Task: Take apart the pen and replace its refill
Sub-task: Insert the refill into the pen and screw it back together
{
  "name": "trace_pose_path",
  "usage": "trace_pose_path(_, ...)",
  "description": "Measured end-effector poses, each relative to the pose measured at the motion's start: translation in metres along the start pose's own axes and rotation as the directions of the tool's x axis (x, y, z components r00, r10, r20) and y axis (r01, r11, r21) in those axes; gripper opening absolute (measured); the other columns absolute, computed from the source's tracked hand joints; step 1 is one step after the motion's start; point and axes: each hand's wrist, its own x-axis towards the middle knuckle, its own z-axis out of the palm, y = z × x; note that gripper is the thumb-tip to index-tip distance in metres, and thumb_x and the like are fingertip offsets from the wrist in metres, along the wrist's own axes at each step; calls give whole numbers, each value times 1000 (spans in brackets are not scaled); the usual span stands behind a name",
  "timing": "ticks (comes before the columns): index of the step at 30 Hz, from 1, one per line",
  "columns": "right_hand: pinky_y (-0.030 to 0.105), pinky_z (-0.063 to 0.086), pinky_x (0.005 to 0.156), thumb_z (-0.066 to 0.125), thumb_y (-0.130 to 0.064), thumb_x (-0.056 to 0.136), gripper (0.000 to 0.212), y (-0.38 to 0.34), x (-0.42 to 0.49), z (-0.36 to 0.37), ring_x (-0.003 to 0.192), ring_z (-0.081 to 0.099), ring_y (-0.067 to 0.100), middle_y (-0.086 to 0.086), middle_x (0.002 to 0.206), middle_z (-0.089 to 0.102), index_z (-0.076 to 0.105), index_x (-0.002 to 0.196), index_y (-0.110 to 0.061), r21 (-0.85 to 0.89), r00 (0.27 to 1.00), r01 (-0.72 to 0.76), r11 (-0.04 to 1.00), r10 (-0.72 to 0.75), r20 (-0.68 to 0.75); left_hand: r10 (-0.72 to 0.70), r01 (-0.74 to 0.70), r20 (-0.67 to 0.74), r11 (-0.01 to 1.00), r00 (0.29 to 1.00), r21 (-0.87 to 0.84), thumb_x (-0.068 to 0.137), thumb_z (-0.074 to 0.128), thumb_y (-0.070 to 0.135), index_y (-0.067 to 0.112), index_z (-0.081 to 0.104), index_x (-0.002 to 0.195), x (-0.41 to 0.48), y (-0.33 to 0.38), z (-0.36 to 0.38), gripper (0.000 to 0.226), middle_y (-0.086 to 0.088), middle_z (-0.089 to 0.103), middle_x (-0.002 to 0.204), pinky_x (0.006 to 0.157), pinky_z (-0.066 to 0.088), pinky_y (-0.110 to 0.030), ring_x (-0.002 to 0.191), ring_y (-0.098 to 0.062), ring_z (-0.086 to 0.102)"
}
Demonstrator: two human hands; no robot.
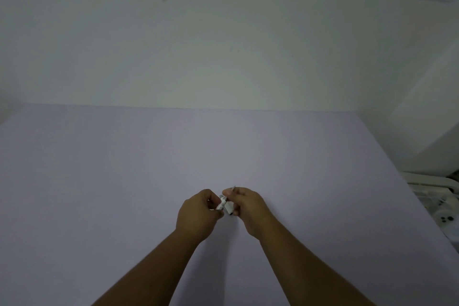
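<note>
Pen [224,204], slim white plastic, sits low centre above the smooth lilac surface [124,169]. Left hand [197,213] and right hand [244,208] both have their fingers pinched closed on it.

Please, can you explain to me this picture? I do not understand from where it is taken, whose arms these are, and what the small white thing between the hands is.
There is no machine here. A person wears a camera on the head, looking forward and down, so you see that person's own bare arms reaching out over a pale lilac table against a white wall.

The left hand and the right hand meet over the table and together hold a small white pen. A thin point sticks up above the right hand's fingers; the rest of the pen is too small to tell in detail. I see nothing lying on the table. At the right edge some white objects show only in part.
</note>
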Motion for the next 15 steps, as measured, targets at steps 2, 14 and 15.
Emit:
trace_pose_path(2,25,37,57,63,-22,86,19,-2,-1,1,55,42,12,6,69,53,64,82,-4,-50,1000,15,999,-16,-24,9,-9,-1,1000,1000,3,77,72,15,20,63,81,0,2,0,11,2,71,87,54,36,-15,80,-13,64)
trace_pose_path(14,26,42,60,65,-16,84,10,-8,-2,3,63,49,16,10,85,64,69,87,-7,-112,998,17,994,-23,-53,-12,12,-7,997,1000,-77,77,74,15,19,62,77,0,0,3,12,2,72,85,56,38,-14,83,-14,67)
trace_pose_path(15,27,42,60,65,-17,84,15,-9,-2,5,63,49,15,11,86,64,69,92,-4,-114,998,9,993,-16,-62,-12,11,-11,997,1000,-81,77,74,16,19,63,77,0,-1,4,12,1,72,86,56,38,-14,83,-14,67)
